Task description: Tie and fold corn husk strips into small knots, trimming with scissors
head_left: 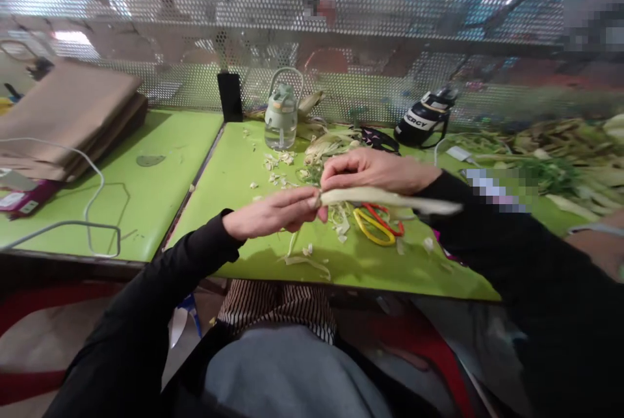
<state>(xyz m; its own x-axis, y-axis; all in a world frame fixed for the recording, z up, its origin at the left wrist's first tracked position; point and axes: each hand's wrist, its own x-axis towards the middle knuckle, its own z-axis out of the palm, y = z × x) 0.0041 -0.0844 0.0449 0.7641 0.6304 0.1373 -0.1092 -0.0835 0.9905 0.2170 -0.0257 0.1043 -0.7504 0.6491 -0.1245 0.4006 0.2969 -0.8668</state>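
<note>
Husk is above the table, its long free end crossing in front of the right sleeve. The left hand, fingers nearly straight, pinches its short end; the right hand, fingers curled, pinches close beside. The step seems to be working this end by fingertips, so the next move probably calls for steady hold there. Overlapping fingers hide the exact contact. Whether the 2 coloured loops are scissors handles, I cannot tell.
</note>
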